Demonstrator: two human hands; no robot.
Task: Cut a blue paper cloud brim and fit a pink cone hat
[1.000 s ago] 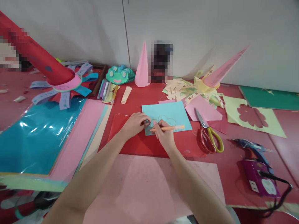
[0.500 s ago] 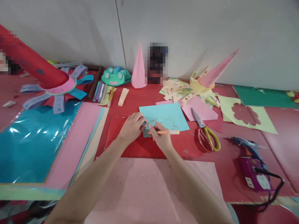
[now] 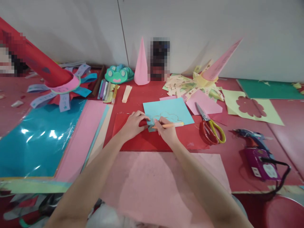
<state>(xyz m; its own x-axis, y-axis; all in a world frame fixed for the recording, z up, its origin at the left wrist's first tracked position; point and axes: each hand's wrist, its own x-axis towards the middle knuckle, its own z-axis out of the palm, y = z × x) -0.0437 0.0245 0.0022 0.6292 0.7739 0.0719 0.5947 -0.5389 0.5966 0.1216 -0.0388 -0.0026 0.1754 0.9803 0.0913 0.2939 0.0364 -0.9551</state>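
My right hand [image 3: 167,130] grips an orange pen [image 3: 169,125] with its tip down near the left edge of a light blue paper sheet [image 3: 171,107]. A cloud-like curved outline in brown shows on that sheet, partly hidden by my fingers. At the sheet's left edge lies my left hand [image 3: 134,126], thumb and fingers apart, fingertips touching the paper. Under both hands is a red sheet [image 3: 142,142]. To the right rest scissors [image 3: 209,126] with red and yellow handles, blades partly open, beside a pink paper piece [image 3: 204,103].
A pink paper cone [image 3: 142,68] and a green frog craft [image 3: 118,74] stand by the wall. At right lie a glue gun [image 3: 253,137], a purple power box [image 3: 261,164] and a yellow sheet with a flower cut-out [image 3: 273,117]. A red paper tube [image 3: 40,60] leans at left.
The view has tilted so the table sits slightly higher in the picture. My left thumb and index finger have parted more. The pen stays low at the blue sheet's left part.
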